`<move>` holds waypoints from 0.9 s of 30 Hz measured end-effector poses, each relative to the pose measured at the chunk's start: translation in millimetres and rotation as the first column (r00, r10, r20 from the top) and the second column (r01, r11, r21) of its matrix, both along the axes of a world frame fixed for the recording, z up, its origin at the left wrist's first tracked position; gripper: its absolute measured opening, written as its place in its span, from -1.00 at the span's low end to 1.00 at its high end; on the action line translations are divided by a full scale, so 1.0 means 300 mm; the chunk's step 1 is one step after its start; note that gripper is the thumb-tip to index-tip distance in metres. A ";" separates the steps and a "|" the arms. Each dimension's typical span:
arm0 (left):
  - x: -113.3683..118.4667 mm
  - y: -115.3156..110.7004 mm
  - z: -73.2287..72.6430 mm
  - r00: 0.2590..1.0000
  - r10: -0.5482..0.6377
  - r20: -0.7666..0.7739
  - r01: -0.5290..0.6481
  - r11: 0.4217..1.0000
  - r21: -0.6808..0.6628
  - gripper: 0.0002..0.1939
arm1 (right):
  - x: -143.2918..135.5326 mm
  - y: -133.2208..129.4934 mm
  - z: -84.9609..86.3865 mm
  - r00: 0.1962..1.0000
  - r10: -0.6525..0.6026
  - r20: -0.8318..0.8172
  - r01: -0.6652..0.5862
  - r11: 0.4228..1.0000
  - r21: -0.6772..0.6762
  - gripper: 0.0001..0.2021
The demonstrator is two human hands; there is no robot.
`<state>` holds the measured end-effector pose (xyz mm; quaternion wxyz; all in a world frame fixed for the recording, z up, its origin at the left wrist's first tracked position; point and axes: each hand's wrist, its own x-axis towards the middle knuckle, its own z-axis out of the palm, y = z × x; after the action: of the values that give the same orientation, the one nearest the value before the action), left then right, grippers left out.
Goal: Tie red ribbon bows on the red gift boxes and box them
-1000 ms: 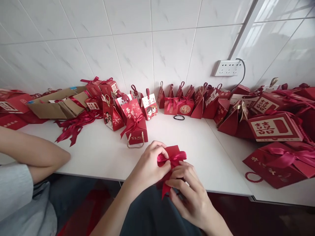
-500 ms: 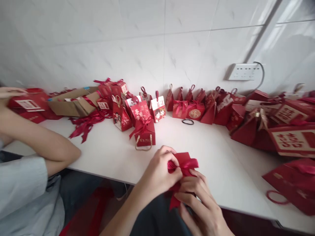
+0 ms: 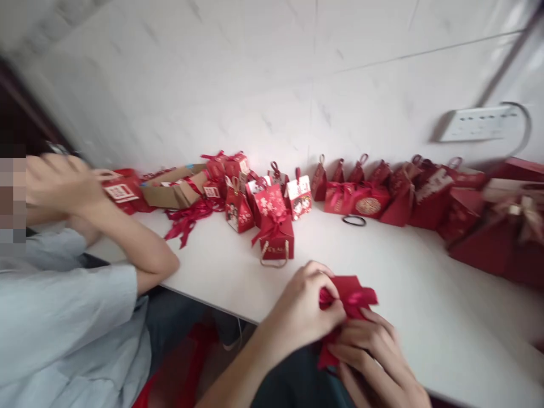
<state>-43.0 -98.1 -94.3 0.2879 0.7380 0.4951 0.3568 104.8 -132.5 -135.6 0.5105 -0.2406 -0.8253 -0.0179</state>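
At the table's front edge my left hand [image 3: 312,303] pinches a loop of the dark pink ribbon bow [image 3: 357,298]. The bow sits on a small red gift box [image 3: 346,281], partly covered by my fingers. My right hand [image 3: 376,351] curls around the near side of the box and the lower ribbon, with its fingertips against them. Just beyond my hands stands a finished-looking red box [image 3: 276,246] with a bow and a rope handle. Beside it are a white-topped box with cartoon figures [image 3: 300,198] and a red box with a gold handle [image 3: 239,209].
Red gift boxes [image 3: 393,195] line the white wall at the right. A black hair tie [image 3: 354,220] lies in front of them. To the left are loose ribbons [image 3: 189,221] and an open cardboard box [image 3: 165,195]. A co-worker's elbow [image 3: 164,263] rests on the white table [image 3: 212,283].
The view has swung left, so everything appears further right. The co-worker's hand is now raised near their head. My hands keep nearly the same hold on the ribbon and box.
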 end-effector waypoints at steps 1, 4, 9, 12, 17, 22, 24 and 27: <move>0.000 0.004 0.001 1.000 0.002 -0.001 -0.002 1.000 0.000 -0.89 | 0.001 -0.009 0.011 1.000 0.000 0.009 0.001 0.998 -0.058 -0.86; -0.003 0.018 -0.003 1.000 -0.007 -0.014 0.006 1.000 -0.010 -0.90 | 0.000 -0.027 0.020 1.000 0.004 -0.003 -0.004 0.987 -0.159 -0.85; -0.008 0.027 -0.014 0.997 0.000 -0.082 -0.001 1.000 -0.019 -0.93 | 0.008 -0.029 0.011 1.000 0.025 -0.004 -0.025 0.978 -0.206 -0.87; -0.004 0.030 -0.015 0.995 0.008 -0.098 -0.011 1.000 -0.026 -0.92 | 0.015 -0.022 0.006 0.999 0.033 -0.011 -0.034 0.979 -0.199 -0.87; 0.003 0.037 -0.021 0.995 0.017 -0.103 -0.021 0.999 -0.039 -0.92 | 0.010 -0.015 -0.003 0.999 0.028 -0.034 -0.034 0.984 -0.173 -0.88; -0.005 0.037 -0.014 0.994 -0.001 -0.107 0.001 1.000 0.005 -0.92 | -0.004 -0.017 -0.002 0.998 -0.055 -0.040 0.046 0.978 -0.203 -0.89; -0.009 0.035 -0.007 0.993 -0.024 -0.117 0.025 1.000 0.013 -0.94 | -0.007 -0.016 -0.002 0.996 -0.061 -0.064 0.047 0.978 -0.204 -0.90; -0.011 0.035 -0.004 0.992 -0.036 -0.117 0.037 0.999 0.006 -0.93 | -0.011 -0.015 -0.002 0.995 -0.067 -0.070 0.052 0.979 -0.198 -0.90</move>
<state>-46.4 -87.7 -95.5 0.2618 0.7677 0.4963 0.3095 101.5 -137.1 -136.1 0.5149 -0.3150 -0.7952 0.0576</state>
